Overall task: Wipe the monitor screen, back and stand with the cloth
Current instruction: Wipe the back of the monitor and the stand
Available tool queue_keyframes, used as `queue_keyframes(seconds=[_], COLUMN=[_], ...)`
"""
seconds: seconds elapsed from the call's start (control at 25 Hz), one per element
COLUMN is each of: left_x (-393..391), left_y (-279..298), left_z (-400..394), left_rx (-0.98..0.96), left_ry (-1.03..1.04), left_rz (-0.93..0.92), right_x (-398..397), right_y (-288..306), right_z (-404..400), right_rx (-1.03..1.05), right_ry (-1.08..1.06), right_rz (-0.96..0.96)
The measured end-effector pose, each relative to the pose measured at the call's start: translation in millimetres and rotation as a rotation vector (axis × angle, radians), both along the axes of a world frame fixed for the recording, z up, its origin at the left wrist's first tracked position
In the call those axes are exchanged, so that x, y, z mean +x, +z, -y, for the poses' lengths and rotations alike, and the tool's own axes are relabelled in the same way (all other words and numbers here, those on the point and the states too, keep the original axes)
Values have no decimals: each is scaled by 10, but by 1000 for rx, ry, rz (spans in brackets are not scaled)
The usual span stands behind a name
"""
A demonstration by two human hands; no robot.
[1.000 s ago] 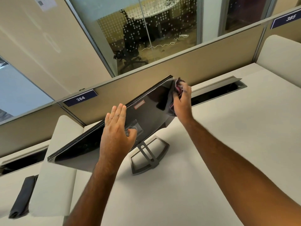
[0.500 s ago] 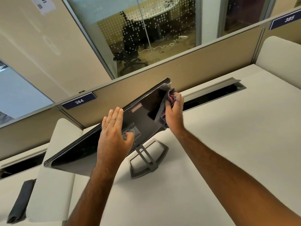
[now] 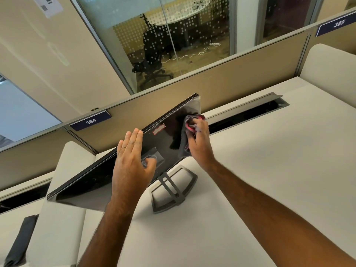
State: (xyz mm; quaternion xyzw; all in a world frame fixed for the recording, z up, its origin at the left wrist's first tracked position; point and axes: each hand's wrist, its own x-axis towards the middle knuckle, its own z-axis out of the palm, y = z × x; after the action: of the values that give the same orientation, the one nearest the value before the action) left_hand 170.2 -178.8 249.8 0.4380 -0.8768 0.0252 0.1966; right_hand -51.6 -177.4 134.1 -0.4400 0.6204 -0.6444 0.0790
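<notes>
The white desk (image 3: 260,170) is cut off at the right and lower edges. On it the monitor (image 3: 165,135) is seen from behind, tilted, its screen side hidden; the grey stand (image 3: 174,191) is partly covered by it. The left hand (image 3: 131,166) is laid open and flat on the glossy back. The right hand (image 3: 200,139) is closed around the bunched cloth (image 3: 185,139), apparently pressed to the back near its right end.

I count one monitor (image 3: 163,139) on one stand (image 3: 173,189), one cloth (image 3: 185,139), and two hands: left hand (image 3: 131,166), right hand (image 3: 200,143). Two number plates, 384 (image 3: 90,121) and 385 (image 3: 339,23). One dark folded item (image 3: 21,241) at the worktop (image 3: 250,160) edge.
</notes>
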Motion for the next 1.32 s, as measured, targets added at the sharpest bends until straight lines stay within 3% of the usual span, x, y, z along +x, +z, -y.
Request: queue_keyframes(seconds=[0.08,0.16,0.24,0.36,0.44,0.6,0.68,0.76,0.84,0.96,1.0,1.16,1.24,1.32], left_x=[-1,4,15,12,-5,-17,-14,-14,-11,-5,-5,-10,-1,5], left_y=[6,1,-5,-1,2,7,11,6,-1,-14,-14,-17,-19,-26], left_z=[-3,-13,-19,-17,-19,-7,2,-9,-15,-12,-13,-10,-9,-11], left_rx=[2,1,2,-2,-6,-3,-1,4,3,-3,-2,-9,-15,-16], left_ry=[1,1,5,8,7,6,6,5,8,10,11,8,5,4], left_rz=[0,-1,-1,0,-2,0,1,-2,-4,-2,-4,-11,-9,-13], right_x=[-160,-264,-218,-21,1,-173,-245,-209,-71,136,157,7,-50,-16], right_y=[148,337,426,217,-36,-154,-15,174,274,5,-116,-192,-12,223], right_z=[55,122,161,123,69,73,119,127,110,92,78,36,63,85], right_rx=[-6,-42,-89,-85,-56,45,64,27,-60,-83,-63,117,90,-35], right_ry=[-44,-119,-148,-97,-37,25,-15,-65,-81,-50,-24,23,-16,-37], right_rz=[209,255,132,-199,-247,197,316,292,150,6,84,717,746,637])
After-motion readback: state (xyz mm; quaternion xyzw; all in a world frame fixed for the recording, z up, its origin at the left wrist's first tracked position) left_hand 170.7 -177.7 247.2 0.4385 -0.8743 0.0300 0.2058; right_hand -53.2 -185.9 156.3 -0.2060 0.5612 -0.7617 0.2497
